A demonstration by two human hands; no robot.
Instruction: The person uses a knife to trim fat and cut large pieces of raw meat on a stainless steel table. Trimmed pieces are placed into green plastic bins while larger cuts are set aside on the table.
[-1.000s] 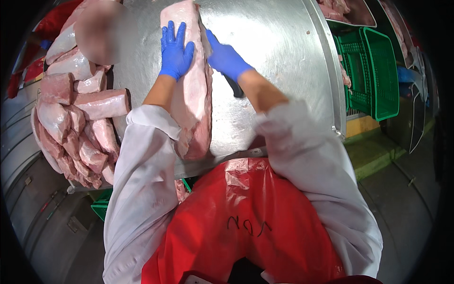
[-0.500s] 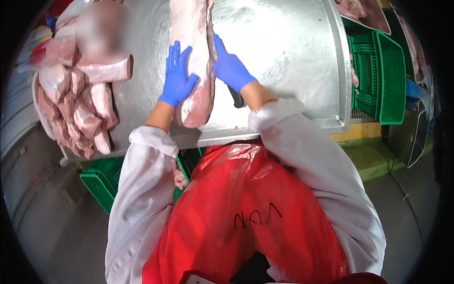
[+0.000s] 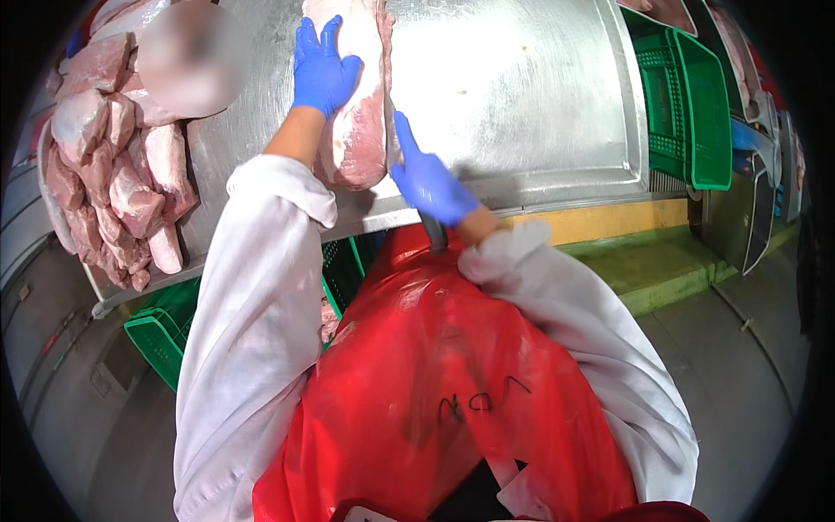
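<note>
A long pale pink slab of meat (image 3: 364, 122) lies lengthwise on a steel worktable (image 3: 513, 96). My left hand (image 3: 324, 68), in a blue glove, rests open on its upper left part, fingers spread. My right hand (image 3: 428, 183), also gloved in blue, is closed around a knife, index finger stretched forward beside the slab's right edge. The knife's dark handle (image 3: 434, 235) shows below my hand at the table's front rim; its blade is hidden.
A pile of meat pieces (image 3: 122, 191) fills the table's left end. A green crate (image 3: 706, 113) stands at the right, with steel trays of meat (image 3: 661, 12) behind. Another green crate (image 3: 156, 329) with meat sits below the front edge. A yellow-green step (image 3: 652, 270) runs below, at right.
My right hand has come down toward the front edge with the knife. My left hand now lies higher on the slab than half a second ago. The view has shifted somewhat.
</note>
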